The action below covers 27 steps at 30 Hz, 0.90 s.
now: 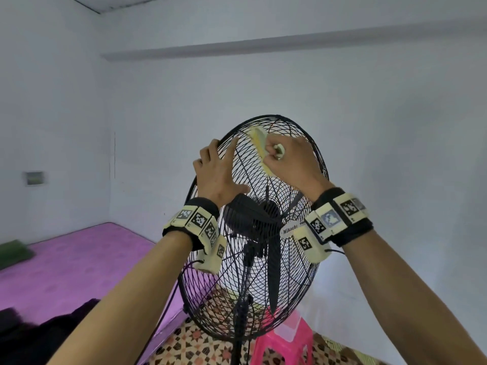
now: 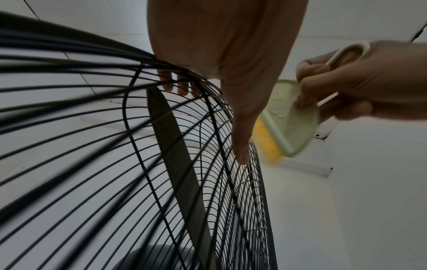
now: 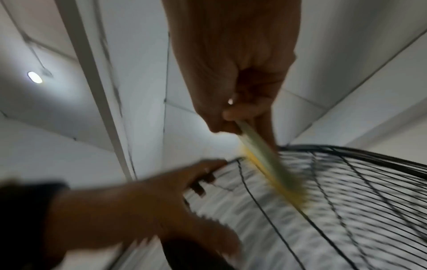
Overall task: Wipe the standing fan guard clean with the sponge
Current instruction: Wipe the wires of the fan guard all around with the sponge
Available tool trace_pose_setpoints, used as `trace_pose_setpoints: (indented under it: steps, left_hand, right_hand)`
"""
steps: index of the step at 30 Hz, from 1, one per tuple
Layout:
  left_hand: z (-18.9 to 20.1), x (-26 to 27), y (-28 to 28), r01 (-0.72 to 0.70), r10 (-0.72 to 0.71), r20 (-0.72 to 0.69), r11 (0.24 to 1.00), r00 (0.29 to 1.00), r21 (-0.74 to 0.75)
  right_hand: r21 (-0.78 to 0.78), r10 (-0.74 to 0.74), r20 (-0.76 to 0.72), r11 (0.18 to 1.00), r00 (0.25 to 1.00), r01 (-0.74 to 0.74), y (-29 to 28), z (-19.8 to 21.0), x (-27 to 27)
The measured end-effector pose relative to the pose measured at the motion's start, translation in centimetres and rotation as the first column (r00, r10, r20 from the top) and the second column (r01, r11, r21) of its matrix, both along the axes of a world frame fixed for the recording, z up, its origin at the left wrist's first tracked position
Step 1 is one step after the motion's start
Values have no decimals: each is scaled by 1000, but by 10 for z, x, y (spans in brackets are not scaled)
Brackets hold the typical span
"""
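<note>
- While our left hand [image 1: 216, 169] steadies the black round wire fan guard [image 1: 295, 262] at its upper left rim, fingers hooked over the outer ring and thumb laid straight along the wires, our right hand [image 1: 292, 159] works the yellow sponge on its pale green plastic holder [image 1: 259, 143] against the upper part of the mesh.
- From the left wrist view, our right fingers [image 2: 307, 87] curl through the holder's loop handle and press on its flat back, a firm closed grip on the sponge tool, with the yellow foam edge touching the wires just beside our left thumb [image 2: 240, 138].
- We judge the wipe to be under way near the top; most of the guard below looks not yet reached.
- What could go wrong: the guard sits tilted on a tall thin black pole [image 1: 241, 312], so a hard push from the sponge could rock or tip the fan if our left hand loosens.
- Soft foam can snag on wire crossings and tear.
- Our left fingertips [image 2: 168, 85] poke through the mesh close to the grey blade [image 2: 177, 164] inside; a slip could pinch them.
- A pink plastic stool [image 1: 287, 338] stands by the base, something to trip over if we shift our feet.
</note>
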<state>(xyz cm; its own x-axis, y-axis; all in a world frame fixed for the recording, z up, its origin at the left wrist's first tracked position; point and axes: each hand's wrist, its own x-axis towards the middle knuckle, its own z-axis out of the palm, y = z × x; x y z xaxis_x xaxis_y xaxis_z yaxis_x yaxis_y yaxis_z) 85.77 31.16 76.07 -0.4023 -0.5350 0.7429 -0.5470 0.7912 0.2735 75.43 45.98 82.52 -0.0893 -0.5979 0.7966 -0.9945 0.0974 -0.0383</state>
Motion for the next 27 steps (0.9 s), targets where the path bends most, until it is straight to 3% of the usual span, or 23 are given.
trace_pose_setpoints:
  steps: [2,6,14,16,19,24,27]
  left_hand:
    - [1,-1,1,-6,6,0,1000,1000,-5]
    - [-1,-2,3,-4,4,-12,1000,1000,-13]
    - [-2,-1,0,1,-1,-10,1000,1000,-11]
    - [-1,-2,1,4,-5,-11,1000,1000,-11]
    - [0,-4,2,5,-6,-12,1000,1000,-10]
    - [-2,-1,1,3,-3,-16,1000,1000,-15]
    - [-1,0,1,-1,1,-1,1000,1000,-16]
  right_hand:
    - [-1,-84,1,996,996,84,0,18,7]
    - [-105,78,-25,991,997,-80,-20,45,21]
    - [-101,100,-83,989,992,-108,-52,59,10]
    - [-54,45,-114,997,992,-51,-48,60,8]
    - [-141,-109,-167,986,980,86,-46,68,10]
    - [-158,90,-129,981,988,-110,-51,57,17]
    - [-161,-96,-219,985,971,61,-52,60,19]
